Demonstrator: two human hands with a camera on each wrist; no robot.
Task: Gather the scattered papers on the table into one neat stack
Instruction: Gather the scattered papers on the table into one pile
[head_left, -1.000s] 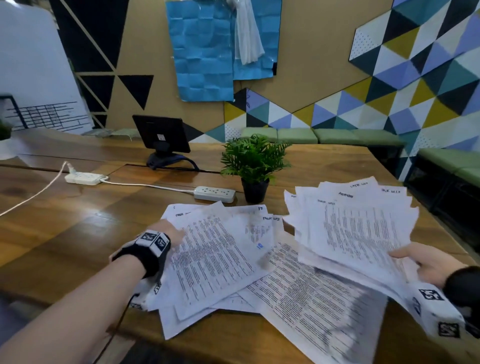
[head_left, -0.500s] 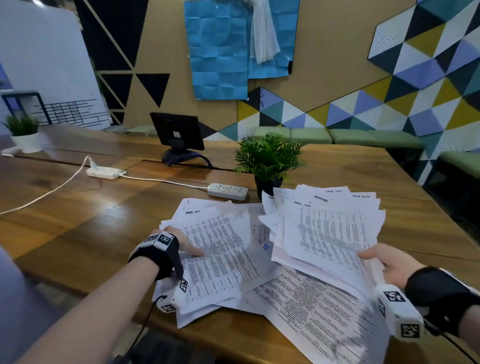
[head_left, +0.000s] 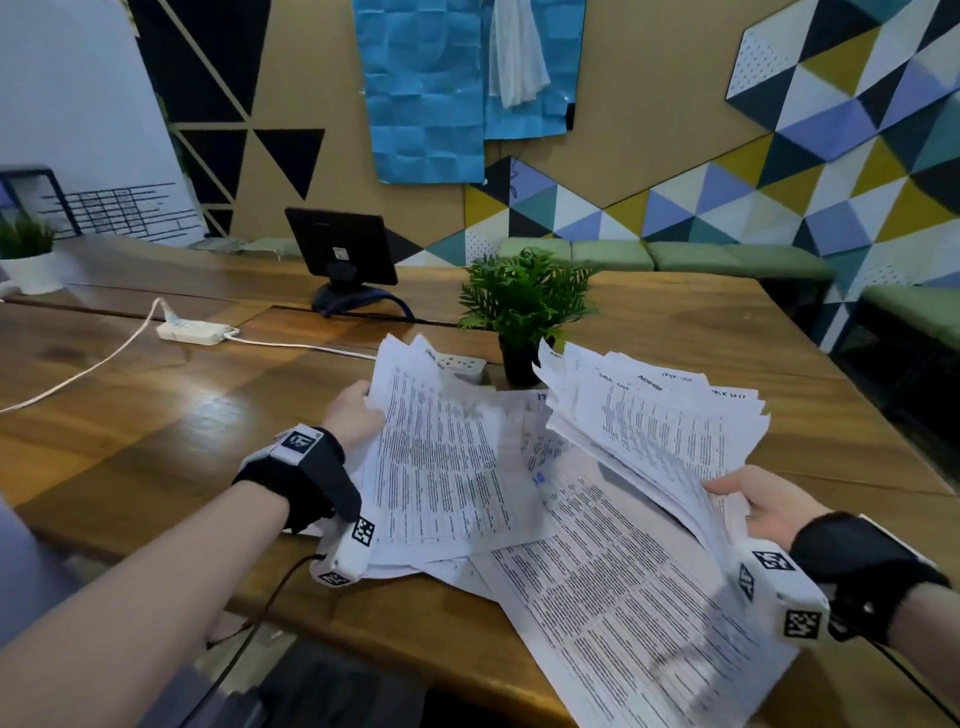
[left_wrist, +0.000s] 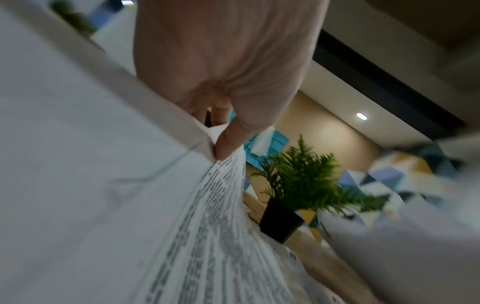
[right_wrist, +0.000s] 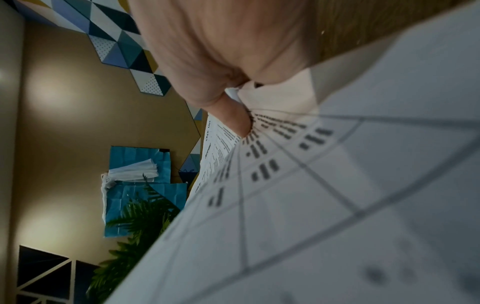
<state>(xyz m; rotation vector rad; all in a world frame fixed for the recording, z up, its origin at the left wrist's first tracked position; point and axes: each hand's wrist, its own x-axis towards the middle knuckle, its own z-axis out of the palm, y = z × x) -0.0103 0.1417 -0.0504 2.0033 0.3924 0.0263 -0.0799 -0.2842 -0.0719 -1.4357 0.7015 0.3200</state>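
Observation:
Printed white papers lie spread over the near edge of the wooden table (head_left: 156, 447). My left hand (head_left: 353, 415) grips the left edge of a bunch of sheets (head_left: 441, 462) and lifts that side up; in the left wrist view the thumb (left_wrist: 231, 135) pinches their edge. My right hand (head_left: 763, 504) holds a fanned sheaf of papers (head_left: 660, 426) raised above the table, thumb (right_wrist: 233, 117) on top in the right wrist view. More loose sheets (head_left: 623, 623) lie flat beneath, one overhanging the table's front edge.
A small potted plant (head_left: 524, 312) stands just behind the papers. A white power strip (head_left: 192, 332) with its cable lies at the left, another strip (head_left: 465, 366) sits partly behind the lifted sheets. A dark monitor (head_left: 343, 249) stands further back. Green benches line the wall.
My left hand went from pressing flat on the left papers to gripping their edge and lifting it. The right hand's sheaf moved left, closer to the left bunch.

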